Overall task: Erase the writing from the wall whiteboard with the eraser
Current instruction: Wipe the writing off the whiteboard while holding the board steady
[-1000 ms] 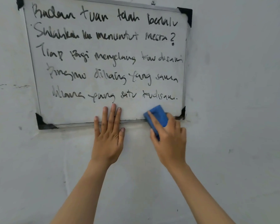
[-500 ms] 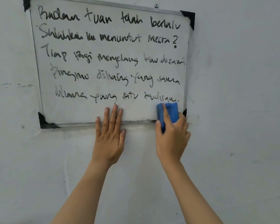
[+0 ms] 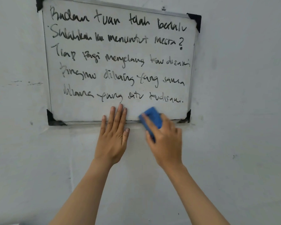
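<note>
A white whiteboard [image 3: 81, 111] with black corner caps hangs on the wall, covered by several lines of black handwriting [image 3: 118, 60]. My left hand [image 3: 113, 137] presses flat, fingers straight, across the board's bottom edge near the middle. My right hand [image 3: 165, 140] grips a blue eraser [image 3: 152, 117] and holds it tilted against the board's lower strip, just right of the left hand and below the last written line. The right hand is blurred by motion.
The grey-white wall [image 3: 242, 111] surrounds the board, with faint scuff marks at the left [image 3: 18, 82]. A small hanger [image 3: 163, 8] sits above the board's top frame.
My right hand has swept the eraser left from the board's lower right corner toward the left hand and tilted it. The left hand has stayed pressed on the bottom edge.
</note>
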